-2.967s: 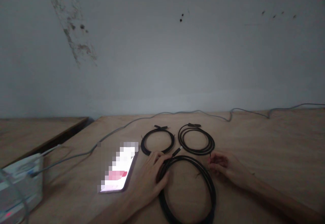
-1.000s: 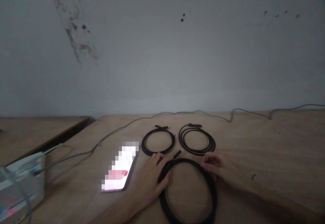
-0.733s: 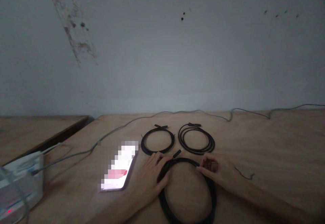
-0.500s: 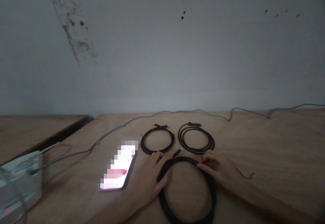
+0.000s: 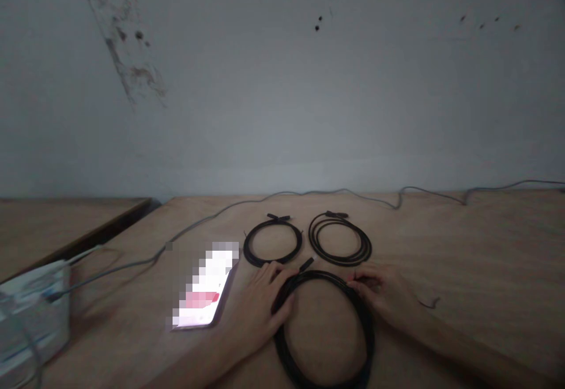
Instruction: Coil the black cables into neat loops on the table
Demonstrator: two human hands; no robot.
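A coiled black cable [image 5: 368,330] lies on the table in front of me, its lower edge cut off by the frame. My left hand [image 5: 260,301] is closed around the coil's left side, thumb inside the loop. A black connector [image 5: 306,264] with a light tip sticks out beyond those fingers. At the coil's upper right, my right hand [image 5: 382,289] pinches a thin dark twist tie [image 5: 355,273], whose short end points up; the rest is hidden by the fingers. Another thin dark tie [image 5: 430,303] lies beside my right wrist.
Two more black cable coils, one left [image 5: 272,259] and one right [image 5: 342,259], lie behind. A lit phone [image 5: 203,295] rests at the left. A white box with cords [image 5: 53,318] stands far left. A grey cord [image 5: 247,202] runs along the table's back by the wall.
The fingers of my right hand have shifted slightly at the twist tie. My left hand keeps its hold on the coil. The view has moved very slightly.
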